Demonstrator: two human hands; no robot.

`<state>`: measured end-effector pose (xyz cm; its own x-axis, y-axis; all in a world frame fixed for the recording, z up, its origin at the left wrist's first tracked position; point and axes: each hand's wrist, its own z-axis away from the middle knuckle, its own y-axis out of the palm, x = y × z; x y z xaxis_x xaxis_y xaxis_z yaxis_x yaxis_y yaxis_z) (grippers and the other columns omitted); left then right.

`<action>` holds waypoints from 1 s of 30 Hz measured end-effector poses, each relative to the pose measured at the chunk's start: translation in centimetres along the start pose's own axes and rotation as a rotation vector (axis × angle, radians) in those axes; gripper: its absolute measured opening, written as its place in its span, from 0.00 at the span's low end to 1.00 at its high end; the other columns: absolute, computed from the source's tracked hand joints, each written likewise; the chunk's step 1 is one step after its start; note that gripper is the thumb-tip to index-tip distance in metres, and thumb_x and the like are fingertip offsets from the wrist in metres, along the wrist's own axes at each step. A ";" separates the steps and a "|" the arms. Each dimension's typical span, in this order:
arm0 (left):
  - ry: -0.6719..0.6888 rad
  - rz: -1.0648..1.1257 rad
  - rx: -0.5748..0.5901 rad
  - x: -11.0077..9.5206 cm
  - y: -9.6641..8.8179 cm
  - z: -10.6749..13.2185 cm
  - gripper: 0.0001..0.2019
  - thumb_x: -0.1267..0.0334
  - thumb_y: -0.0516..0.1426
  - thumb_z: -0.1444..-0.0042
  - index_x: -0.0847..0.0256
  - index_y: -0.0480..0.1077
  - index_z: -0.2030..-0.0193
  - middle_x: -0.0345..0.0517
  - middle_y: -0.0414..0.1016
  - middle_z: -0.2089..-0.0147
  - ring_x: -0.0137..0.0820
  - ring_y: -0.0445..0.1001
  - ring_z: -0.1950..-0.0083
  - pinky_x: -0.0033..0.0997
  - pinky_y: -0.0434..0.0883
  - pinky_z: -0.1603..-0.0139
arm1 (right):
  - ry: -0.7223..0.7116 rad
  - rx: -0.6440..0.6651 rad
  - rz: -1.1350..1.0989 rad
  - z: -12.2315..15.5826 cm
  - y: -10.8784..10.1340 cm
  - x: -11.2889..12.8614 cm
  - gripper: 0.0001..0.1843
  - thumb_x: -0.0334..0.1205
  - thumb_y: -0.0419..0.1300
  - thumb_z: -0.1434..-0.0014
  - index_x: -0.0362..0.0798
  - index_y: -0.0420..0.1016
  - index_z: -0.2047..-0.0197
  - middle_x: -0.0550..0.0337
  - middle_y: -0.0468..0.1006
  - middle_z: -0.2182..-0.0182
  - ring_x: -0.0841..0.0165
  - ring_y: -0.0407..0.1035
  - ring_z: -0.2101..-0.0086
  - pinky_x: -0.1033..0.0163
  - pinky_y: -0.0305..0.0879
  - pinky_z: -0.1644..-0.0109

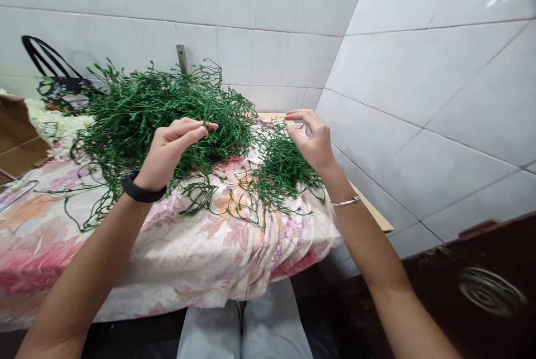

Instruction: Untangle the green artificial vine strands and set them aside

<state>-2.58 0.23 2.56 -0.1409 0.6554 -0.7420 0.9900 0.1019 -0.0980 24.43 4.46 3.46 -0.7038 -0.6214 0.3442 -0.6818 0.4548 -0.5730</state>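
My left hand (178,144), with a black band at the wrist, pinches a thin green artificial stem between thumb and forefinger. Its outline blends into the large heap of green artificial stems (138,108) behind it. My right hand (312,138), with a silver bangle on the wrist, is raised over the right end of a smaller pile of green stems (285,163). Its thumb and fingers are curved and apart, with nothing visible between them. Loose stems trail from both piles across the floral cloth (180,258).
White artificial flowers (62,130) and a brown cardboard box (20,135) are at the left. A dark bag with black handles (62,85) leans by the tiled wall (259,57). A dark brown surface with a round metal piece (489,290) stands at lower right.
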 end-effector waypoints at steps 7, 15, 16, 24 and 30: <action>-0.141 0.137 0.128 -0.5 -0.1 0.1 0.11 0.58 0.57 0.50 0.59 0.75 0.62 0.43 0.71 0.74 0.22 0.62 0.78 0.22 0.60 0.81 | -0.304 0.357 -0.298 1.0 1.6 6.4 0.13 0.44 0.51 0.42 0.47 0.70 0.59 0.56 0.73 0.60 0.68 0.66 0.56 0.59 0.60 0.49; -0.140 0.353 0.077 0.0 -0.3 -0.2 0.13 0.58 0.56 0.49 0.58 0.72 0.57 0.39 0.70 0.74 0.21 0.64 0.80 0.24 0.66 0.84 | -0.212 0.605 -0.456 -0.6 5.3 8.6 0.11 0.44 0.56 0.47 0.45 0.72 0.67 0.59 0.74 0.71 0.73 0.66 0.69 0.65 0.61 0.65; -0.116 0.375 0.030 0.1 -0.2 -0.2 0.13 0.58 0.56 0.49 0.57 0.71 0.57 0.39 0.71 0.74 0.21 0.65 0.80 0.23 0.66 0.84 | -0.180 0.607 -0.508 -0.6 5.6 8.5 0.10 0.44 0.56 0.47 0.45 0.72 0.69 0.61 0.73 0.73 0.74 0.65 0.71 0.66 0.60 0.67; -0.065 0.363 -0.367 0.5 -2.2 -1.2 0.08 0.57 0.56 0.48 0.54 0.71 0.62 0.37 0.74 0.72 0.20 0.69 0.78 0.20 0.67 0.79 | 0.103 0.624 -1.098 -0.2 5.5 6.2 0.11 0.36 0.62 0.53 0.47 0.64 0.66 0.65 0.67 0.72 0.77 0.64 0.74 0.68 0.61 0.69; -0.088 0.353 -0.539 0.3 -5.3 -2.1 0.08 0.55 0.54 0.47 0.49 0.69 0.61 0.33 0.76 0.65 0.22 0.74 0.69 0.20 0.71 0.72 | 0.118 0.656 -1.104 -0.2 5.1 5.5 0.04 0.34 0.58 0.49 0.46 0.66 0.68 0.65 0.68 0.75 0.77 0.65 0.75 0.66 0.63 0.67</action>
<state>-7.93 1.53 4.25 0.2161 0.6565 -0.7227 0.8290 0.2677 0.4910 17.06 3.48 2.58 0.1310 -0.3906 0.9112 -0.7097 -0.6787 -0.1889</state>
